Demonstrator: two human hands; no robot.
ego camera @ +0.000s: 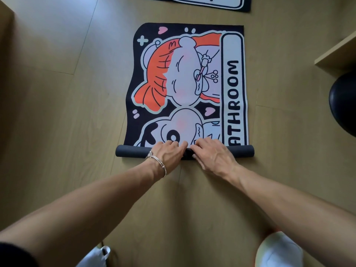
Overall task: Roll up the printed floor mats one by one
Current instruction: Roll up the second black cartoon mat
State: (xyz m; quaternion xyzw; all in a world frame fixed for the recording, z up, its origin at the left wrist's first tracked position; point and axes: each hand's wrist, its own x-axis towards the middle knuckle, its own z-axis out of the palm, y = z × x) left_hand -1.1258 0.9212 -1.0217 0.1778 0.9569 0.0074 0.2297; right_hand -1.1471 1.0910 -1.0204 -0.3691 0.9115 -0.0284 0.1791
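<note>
A printed floor mat (pixel 185 83) with cartoon figures and the word BATHROOM lies on the wooden floor, its far part flat. Its near end is rolled into a dark grey tube (pixel 133 150) lying across the mat. My left hand (pixel 169 152), with a silver bracelet on the wrist, grips the middle of the roll, fingers over its top. My right hand (pixel 213 154) holds the roll right beside it, fingers on the printed side and thumb at the roll's near side. A second printed mat (pixel 227 1) lies flat at the top edge, mostly cut off.
A light wooden furniture edge (pixel 335 53) juts in at the right, with a round black object (pixel 342 101) below it. Another wooden edge (pixel 5 14) stands at the far left. My shoes (pixel 277 251) show at the bottom.
</note>
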